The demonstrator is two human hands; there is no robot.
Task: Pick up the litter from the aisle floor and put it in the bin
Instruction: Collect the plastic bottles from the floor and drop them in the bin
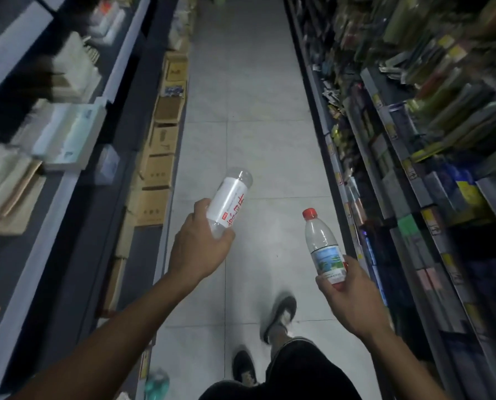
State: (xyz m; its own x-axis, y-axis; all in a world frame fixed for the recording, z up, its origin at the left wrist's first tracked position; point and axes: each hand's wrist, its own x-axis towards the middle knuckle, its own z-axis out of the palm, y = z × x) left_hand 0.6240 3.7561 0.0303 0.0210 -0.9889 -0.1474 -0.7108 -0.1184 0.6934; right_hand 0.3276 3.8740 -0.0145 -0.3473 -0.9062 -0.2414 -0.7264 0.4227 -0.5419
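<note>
Litter in this frame consisted of two plastic bottles, both already off the aisle floor (249, 116) and held in the air above it. The white-label bottle (230, 204) was in the left hand (201, 249), whose grip was clenched round the neck end, so the clear base pointed to the far end of the aisle. The red-capped bottle (324, 249) stood nearly upright in the right hand (353, 293), whose grip grasped its lower part, with fingers wrapped round the base and the blue label.

Both bottles appeared clear and empty or nearly so; they would probably handle as light, thin-walled items that flex under pressure. A smooth label film could be slippery, so a hold round the body, not the cap, seemed the most secure. Breakage looked unlikely.

No bin was visible in this view. The step in hand appeared to be carrying the bottles along the aisle to a bin somewhere out of frame. The person's shoes (280, 317) showed near the bottom edge, one ahead of the other on the tiles.

Stocked shelves lined the left side (68, 131) and the right side (431, 145), with cardboard boxes (158, 171) stacked at floor level on the left. No further litter could be made out on the visible floor.
</note>
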